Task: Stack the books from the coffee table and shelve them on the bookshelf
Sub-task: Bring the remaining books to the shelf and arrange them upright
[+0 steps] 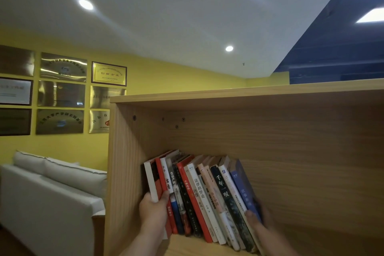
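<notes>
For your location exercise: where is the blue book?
Head view: the blue book ends the row's right side on the bookshelf, held by the right hand.

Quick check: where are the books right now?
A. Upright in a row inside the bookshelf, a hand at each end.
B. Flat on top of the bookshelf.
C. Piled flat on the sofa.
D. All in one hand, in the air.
A: the books stand spine-out, leaning, inside the bookshelf, the left hand gripping one end and the right hand holding the other.
</notes>
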The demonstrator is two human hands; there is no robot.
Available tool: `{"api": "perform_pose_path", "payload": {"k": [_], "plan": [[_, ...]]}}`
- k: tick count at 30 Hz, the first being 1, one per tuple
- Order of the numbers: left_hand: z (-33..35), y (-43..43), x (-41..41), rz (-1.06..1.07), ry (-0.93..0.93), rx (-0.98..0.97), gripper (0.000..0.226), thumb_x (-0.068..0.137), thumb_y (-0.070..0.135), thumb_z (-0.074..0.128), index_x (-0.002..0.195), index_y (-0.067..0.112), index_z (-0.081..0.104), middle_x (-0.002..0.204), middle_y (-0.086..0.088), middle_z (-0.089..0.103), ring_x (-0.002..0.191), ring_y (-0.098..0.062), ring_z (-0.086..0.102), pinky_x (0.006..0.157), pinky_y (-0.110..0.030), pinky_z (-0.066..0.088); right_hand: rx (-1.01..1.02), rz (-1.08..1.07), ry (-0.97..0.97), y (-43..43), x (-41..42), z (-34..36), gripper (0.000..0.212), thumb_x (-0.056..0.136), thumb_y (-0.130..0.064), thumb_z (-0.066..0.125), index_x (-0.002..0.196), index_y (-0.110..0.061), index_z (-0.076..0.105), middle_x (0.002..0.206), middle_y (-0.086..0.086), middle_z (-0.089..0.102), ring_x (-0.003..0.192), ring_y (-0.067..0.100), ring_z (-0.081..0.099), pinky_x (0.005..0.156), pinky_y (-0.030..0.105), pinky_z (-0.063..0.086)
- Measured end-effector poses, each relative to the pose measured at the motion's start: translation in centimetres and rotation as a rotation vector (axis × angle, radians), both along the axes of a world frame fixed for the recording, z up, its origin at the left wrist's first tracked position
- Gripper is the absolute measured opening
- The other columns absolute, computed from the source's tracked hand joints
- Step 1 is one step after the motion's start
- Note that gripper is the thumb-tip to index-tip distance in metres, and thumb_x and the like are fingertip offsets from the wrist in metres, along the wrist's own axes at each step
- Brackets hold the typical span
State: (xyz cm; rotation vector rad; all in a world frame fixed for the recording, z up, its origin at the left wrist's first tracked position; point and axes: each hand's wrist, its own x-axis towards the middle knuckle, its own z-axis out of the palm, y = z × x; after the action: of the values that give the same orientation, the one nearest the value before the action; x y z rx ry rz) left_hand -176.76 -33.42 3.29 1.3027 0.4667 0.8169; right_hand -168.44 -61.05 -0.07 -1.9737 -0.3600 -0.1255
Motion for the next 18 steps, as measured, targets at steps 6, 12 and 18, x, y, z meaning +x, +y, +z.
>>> {"api": "perform_pose_path", "payload": {"k": [6, 12, 18], "plan": [[0.0, 0.1, -4.2, 0.042, -0.065, 0.093, 0.010, 0.097, 0.017, 0.061, 0.099, 0.021, 0.070, 0.092, -0.004, 0.075, 0.087, -0.028, 0.071, 0.084, -0.054, 0.057, 0.037, 0.019, 0.020, 0.0, -0.8, 0.7, 0.069, 0.092, -0.064, 0.054, 0.151, -0.038, 0.031, 0.145, -0.008, 0.043, 0.127, 0.013, 0.047, 0.112, 0.042, 0.039], [0.0, -0.1, -10.1, 0.021, -0.180, -0.049, 0.008, 0.095, 0.010, 0.064, 0.095, 0.016, 0.070, 0.095, -0.011, 0.075, 0.088, -0.034, 0.070, 0.081, -0.050, 0.057, 0.057, -0.025, 0.034, 0.0, -2.0, 0.7, 0.064, 0.092, -0.060, 0.057, 0.147, -0.034, 0.038, 0.145, 0.002, 0.047, 0.128, 0.024, 0.053, 0.111, 0.051, 0.042], [1.3, -1.6, -14.0, -0.213, -0.316, -0.249, 0.018, 0.095, -0.002, 0.053, 0.098, 0.007, 0.068, 0.073, -0.012, 0.077, 0.060, -0.028, 0.073, 0.051, -0.038, 0.060, -0.007, -0.129, -0.029, 0.2, -3.8, 1.4, 0.050, 0.093, -0.046, 0.065, 0.135, -0.026, 0.048, 0.141, 0.004, 0.044, 0.117, 0.024, 0.057, 0.104, 0.046, 0.049]]}}
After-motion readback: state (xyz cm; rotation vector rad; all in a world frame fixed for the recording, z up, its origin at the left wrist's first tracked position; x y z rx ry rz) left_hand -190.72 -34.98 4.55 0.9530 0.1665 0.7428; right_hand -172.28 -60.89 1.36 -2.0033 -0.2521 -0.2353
